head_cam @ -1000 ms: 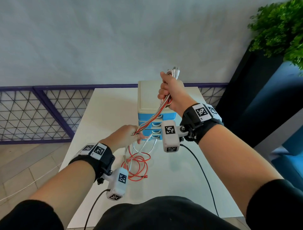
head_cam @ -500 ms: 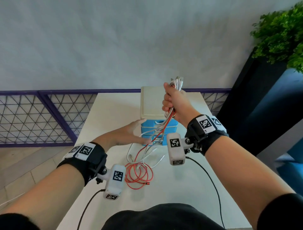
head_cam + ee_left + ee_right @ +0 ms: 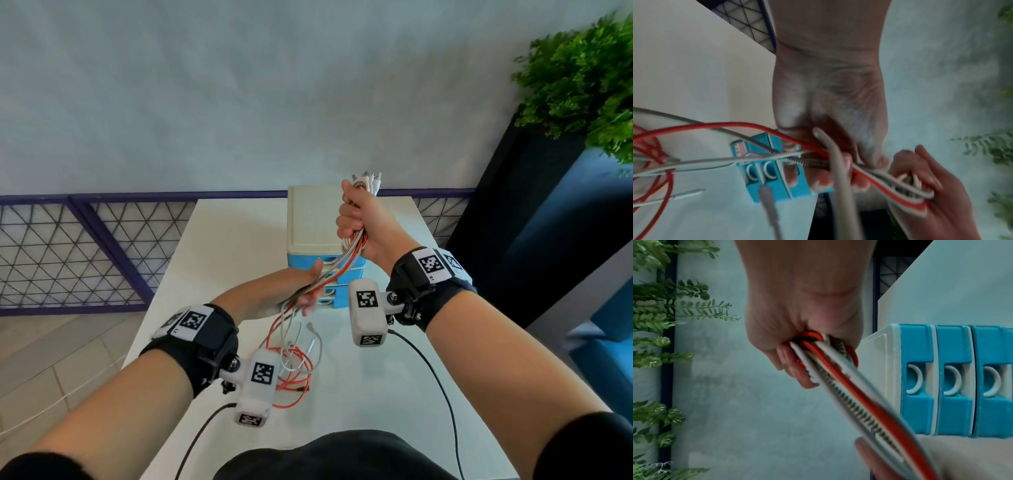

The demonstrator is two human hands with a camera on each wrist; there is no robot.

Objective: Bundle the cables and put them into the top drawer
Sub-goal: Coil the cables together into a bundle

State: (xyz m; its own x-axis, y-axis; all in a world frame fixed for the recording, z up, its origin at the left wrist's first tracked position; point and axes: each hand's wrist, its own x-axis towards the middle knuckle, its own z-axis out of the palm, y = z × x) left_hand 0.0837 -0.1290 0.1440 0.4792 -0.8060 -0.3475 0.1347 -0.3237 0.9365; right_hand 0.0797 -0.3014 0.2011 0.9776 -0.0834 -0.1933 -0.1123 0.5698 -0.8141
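Cables [image 3: 346,263] run taut from my right hand [image 3: 363,222], whose fingers [image 3: 795,369] clench their plug ends above the drawer unit [image 3: 313,219], down through my left hand's [image 3: 301,291] loosely curled fingers [image 3: 822,180] to loose loops on the table [image 3: 226,246].

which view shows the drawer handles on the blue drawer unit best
The right wrist view: three blue drawer fronts fill its right side, each white curved handle sharp and unblocked, all shut. The left wrist view shows them blurred behind the cables. In the head view the hands and cables hide most of the fronts.
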